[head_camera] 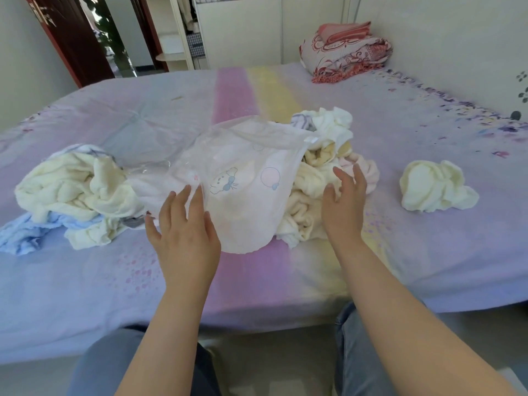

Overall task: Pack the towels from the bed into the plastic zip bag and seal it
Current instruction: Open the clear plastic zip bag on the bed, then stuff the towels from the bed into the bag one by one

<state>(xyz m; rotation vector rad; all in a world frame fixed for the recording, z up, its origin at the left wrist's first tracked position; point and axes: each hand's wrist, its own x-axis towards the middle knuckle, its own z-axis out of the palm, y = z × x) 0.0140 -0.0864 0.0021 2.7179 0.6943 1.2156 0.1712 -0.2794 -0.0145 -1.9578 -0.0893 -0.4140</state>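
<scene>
A translucent plastic zip bag (243, 178) with a cartoon print lies crumpled in the middle of the bed, draped over a heap of cream towels (308, 195). My left hand (183, 227) lies flat, fingers straight, on the bag's near left edge. My right hand (343, 198) hovers with fingers spread over the cream and pink towels just right of the bag. Another pile of cream towels (74, 190) with a light blue towel (23, 232) lies at the left. One cream towel (434, 190) sits alone at the right.
The bed (257, 281) has a lilac sheet with pink and yellow stripes; its near edge meets my knees. Folded red patterned bedding (345, 52) is stacked at the far right corner by the wall. An open doorway (114, 38) is at the back left.
</scene>
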